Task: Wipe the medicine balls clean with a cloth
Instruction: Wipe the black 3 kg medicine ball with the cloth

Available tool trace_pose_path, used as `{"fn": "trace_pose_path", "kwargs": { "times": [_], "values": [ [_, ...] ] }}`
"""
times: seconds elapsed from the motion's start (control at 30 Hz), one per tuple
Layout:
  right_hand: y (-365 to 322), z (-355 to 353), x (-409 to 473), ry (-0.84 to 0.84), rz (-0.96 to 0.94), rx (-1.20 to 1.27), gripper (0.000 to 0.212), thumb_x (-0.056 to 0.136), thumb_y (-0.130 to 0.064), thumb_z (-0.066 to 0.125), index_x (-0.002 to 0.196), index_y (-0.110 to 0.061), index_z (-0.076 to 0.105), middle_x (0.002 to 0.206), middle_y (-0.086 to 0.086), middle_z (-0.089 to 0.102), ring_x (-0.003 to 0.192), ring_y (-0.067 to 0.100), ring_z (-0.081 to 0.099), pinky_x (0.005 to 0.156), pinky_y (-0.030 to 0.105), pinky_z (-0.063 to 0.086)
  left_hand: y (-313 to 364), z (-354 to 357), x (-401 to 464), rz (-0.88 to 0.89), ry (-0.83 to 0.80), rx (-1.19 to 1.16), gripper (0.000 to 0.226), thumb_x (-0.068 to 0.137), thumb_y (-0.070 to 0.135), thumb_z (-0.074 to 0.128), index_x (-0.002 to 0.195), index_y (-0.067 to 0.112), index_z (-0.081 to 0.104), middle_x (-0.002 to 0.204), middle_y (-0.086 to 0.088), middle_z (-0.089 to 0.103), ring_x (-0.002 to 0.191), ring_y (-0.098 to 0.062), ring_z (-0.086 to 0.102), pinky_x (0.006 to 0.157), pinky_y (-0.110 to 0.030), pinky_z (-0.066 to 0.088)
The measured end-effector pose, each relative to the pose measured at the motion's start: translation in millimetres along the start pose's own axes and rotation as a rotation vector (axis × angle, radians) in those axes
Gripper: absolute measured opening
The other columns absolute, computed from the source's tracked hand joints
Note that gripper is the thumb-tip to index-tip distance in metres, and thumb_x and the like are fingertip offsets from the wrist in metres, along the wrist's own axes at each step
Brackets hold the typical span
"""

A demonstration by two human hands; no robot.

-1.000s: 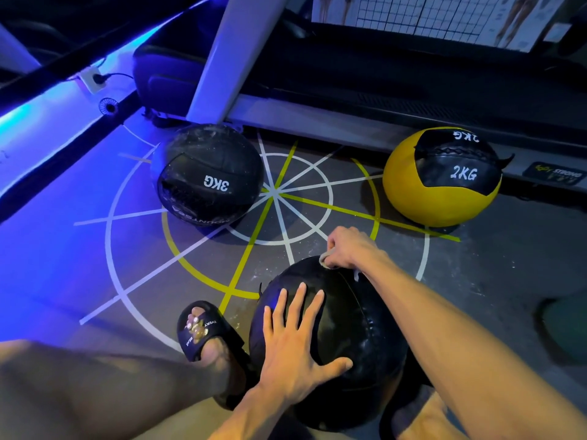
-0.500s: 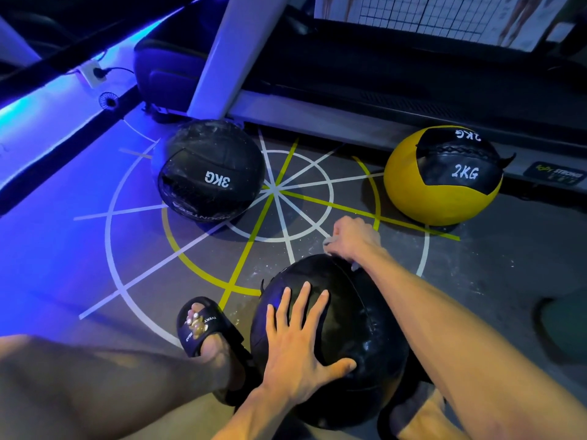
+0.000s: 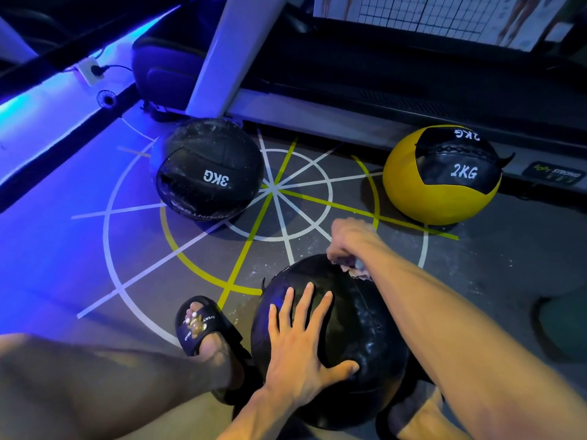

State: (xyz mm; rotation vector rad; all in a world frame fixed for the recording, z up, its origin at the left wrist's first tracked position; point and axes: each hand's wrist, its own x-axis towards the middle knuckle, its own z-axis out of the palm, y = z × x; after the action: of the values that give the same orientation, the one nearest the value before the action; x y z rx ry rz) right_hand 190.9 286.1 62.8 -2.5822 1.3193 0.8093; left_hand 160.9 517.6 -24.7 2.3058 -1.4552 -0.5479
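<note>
A black medicine ball [image 3: 359,319] sits on the floor between my feet. My left hand [image 3: 301,347] lies flat on its near side with the fingers spread. At the ball's far top edge my right hand [image 3: 351,239] grips a small crumpled cloth [image 3: 357,269], of which only a pale scrap shows under the fist. Further back lie a black ball marked 3KG [image 3: 208,169] on the left and a yellow and black ball marked 2KG [image 3: 441,176] on the right.
A treadmill [image 3: 381,90] with a white upright runs along the back. White and yellow lines form a wheel pattern [image 3: 273,192] on the grey floor. My left foot in a black slide [image 3: 203,328] stands beside the near ball. A dark round object [image 3: 562,328] sits at the right edge.
My right hand with the cloth has slid further away over the ball's far top edge. My left hand stays flat on the ball.
</note>
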Motion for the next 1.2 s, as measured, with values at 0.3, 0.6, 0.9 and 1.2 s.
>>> {"fn": "trace_pose_path", "kwargs": {
  "times": [0.3, 0.6, 0.9, 1.2],
  "values": [
    [27, -12, 0, -0.311, -0.005, 0.011, 0.023, 0.078, -0.036, 0.077, 0.081, -0.015, 0.070, 0.076, -0.001, 0.071, 0.067, 0.019, 0.066, 0.070, 0.032, 0.056, 0, 1, 1, -0.004, -0.016, 0.011, 0.115, 0.069, 0.096, 0.047, 0.156, 0.053, -0.015, 0.163, 0.019, -0.033, 0.148, -0.018, -0.040, 0.119, -0.048, -0.026],
    [30, -3, 2, -0.447, -0.002, 0.041, 0.025, 0.070, -0.038, 0.076, 0.078, -0.015, 0.073, 0.075, 0.000, 0.072, 0.063, 0.020, 0.064, 0.066, 0.031, 0.053, 0, 0, -2, 0.012, 0.001, -0.004, 0.115, 0.070, 0.096, 0.047, 0.156, 0.052, -0.014, 0.163, 0.020, -0.031, 0.149, -0.018, -0.039, 0.118, -0.046, -0.028],
    [34, 15, 5, -0.305, 0.005, 0.115, 0.015, 0.071, -0.026, 0.071, 0.077, -0.013, 0.072, 0.082, 0.005, 0.073, 0.065, 0.021, 0.064, 0.068, 0.031, 0.055, -1, -1, -3, 0.016, -0.001, -0.033, 0.114, 0.070, 0.096, 0.049, 0.156, 0.054, -0.012, 0.165, 0.020, -0.028, 0.148, -0.014, -0.040, 0.118, -0.046, -0.028],
    [22, 24, -1, -0.135, -0.022, 0.164, 0.020, 0.073, -0.024, 0.073, 0.087, -0.011, 0.068, 0.082, 0.007, 0.069, 0.073, 0.024, 0.066, 0.061, 0.029, 0.050, 1, -1, -2, 0.019, -0.021, -0.011, 0.114, 0.070, 0.097, 0.046, 0.156, 0.054, -0.014, 0.163, 0.021, -0.031, 0.146, -0.014, -0.042, 0.117, -0.045, -0.029]
  ]
}}
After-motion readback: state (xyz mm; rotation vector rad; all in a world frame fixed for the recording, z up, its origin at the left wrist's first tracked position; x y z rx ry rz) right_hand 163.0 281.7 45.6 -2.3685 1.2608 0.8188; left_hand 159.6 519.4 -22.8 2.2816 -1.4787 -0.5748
